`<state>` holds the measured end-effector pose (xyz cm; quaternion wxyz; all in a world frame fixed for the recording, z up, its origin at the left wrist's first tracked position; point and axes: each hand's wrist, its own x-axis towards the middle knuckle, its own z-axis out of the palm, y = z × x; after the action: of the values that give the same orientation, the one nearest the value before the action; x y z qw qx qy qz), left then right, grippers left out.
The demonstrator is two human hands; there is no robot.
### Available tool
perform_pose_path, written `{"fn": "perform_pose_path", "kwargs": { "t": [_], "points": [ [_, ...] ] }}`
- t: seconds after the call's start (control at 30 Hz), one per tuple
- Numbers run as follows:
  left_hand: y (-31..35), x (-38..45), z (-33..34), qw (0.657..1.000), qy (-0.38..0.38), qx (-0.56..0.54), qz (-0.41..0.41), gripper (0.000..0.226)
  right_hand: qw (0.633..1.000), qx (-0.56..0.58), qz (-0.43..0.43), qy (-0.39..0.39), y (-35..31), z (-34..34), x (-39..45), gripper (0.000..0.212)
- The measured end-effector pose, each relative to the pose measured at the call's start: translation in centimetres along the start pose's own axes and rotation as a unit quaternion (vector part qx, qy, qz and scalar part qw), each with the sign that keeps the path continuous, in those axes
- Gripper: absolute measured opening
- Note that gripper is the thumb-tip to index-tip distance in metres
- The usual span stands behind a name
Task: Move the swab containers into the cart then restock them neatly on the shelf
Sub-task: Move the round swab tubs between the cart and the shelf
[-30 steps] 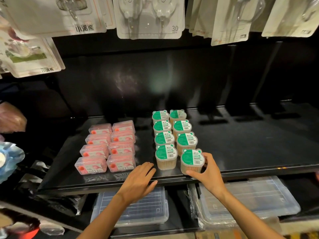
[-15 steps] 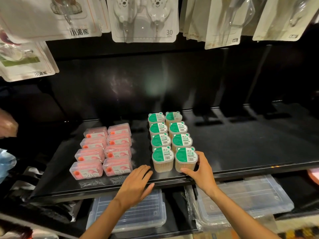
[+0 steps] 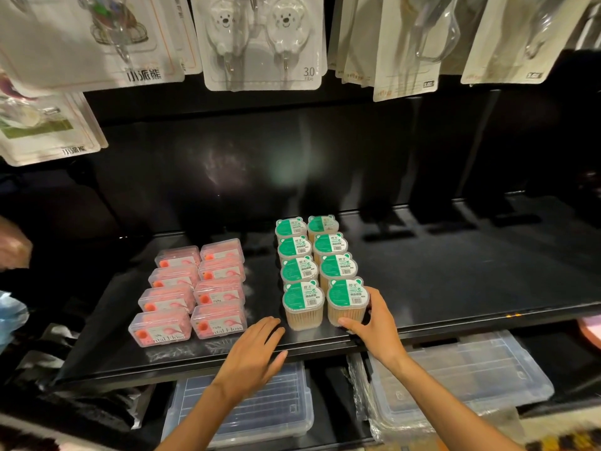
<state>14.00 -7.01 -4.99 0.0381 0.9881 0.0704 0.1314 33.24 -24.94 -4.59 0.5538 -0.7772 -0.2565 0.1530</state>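
Note:
Several green-lidded swab containers stand in two rows on the black shelf. My right hand grips the front right swab container, thumb at its base and fingers round its right side. Beside it stands the front left swab container. My left hand rests flat on the shelf's front edge, fingers straight, just left of that container and holding nothing.
Several pink dental floss boxes sit in two rows to the left. Clear plastic bins lie on the lower shelf. Carded hooks hang above. Another person's hand is at the far left edge.
The front right container has slid left, closing up against the front left one. My left hand has barely moved. The camera has tilted slightly upward.

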Motion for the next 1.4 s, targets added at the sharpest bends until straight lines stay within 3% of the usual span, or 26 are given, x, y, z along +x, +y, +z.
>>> {"fn": "perform_pose_path", "kwargs": {
  "t": [0.33,0.5,0.7,0.8,0.93,1.07,1.3,1.4],
  "points": [
    [0.1,0.2,0.1,0.999,0.004,0.04,-0.004,0.071,1.0,-0.001,-0.017,-0.004,-0.2,-0.1,-0.2,0.062],
    [0.2,0.5,0.1,0.998,-0.005,0.063,-0.006,0.04,1.0,-0.01,-0.021,-0.005,-0.3,-0.2,-0.3,0.064],
    [1.0,0.6,-0.3,0.997,-0.003,0.063,-0.047,0.045,0.999,-0.002,0.001,-0.032,-0.2,-1.2,-0.8,0.074],
    [2.0,0.7,-0.6,0.994,0.028,0.08,-0.061,0.034,0.999,-0.039,-0.016,-0.024,0.1,-3.2,-1.5,0.063],
    [5.7,0.9,-1.2,0.996,0.04,0.033,-0.075,0.044,0.987,-0.126,-0.093,-0.036,0.7,-7.3,-3.0,0.04],
    [10.7,2.6,-0.5,0.996,0.065,-0.038,-0.042,0.031,0.961,-0.22,-0.158,-0.048,1.6,-11.5,-4.8,0.035],
    [19.6,8.1,1.2,0.98,0.043,-0.188,0.041,0.046,0.958,-0.257,-0.114,0.046,3.0,-17.5,-10.2,0.045],
    [24.4,10.4,1.9,0.966,0.032,-0.228,0.12,0.049,0.952,-0.279,-0.069,0.102,4.1,-20.6,-14.2,0.05]
  ]
}}
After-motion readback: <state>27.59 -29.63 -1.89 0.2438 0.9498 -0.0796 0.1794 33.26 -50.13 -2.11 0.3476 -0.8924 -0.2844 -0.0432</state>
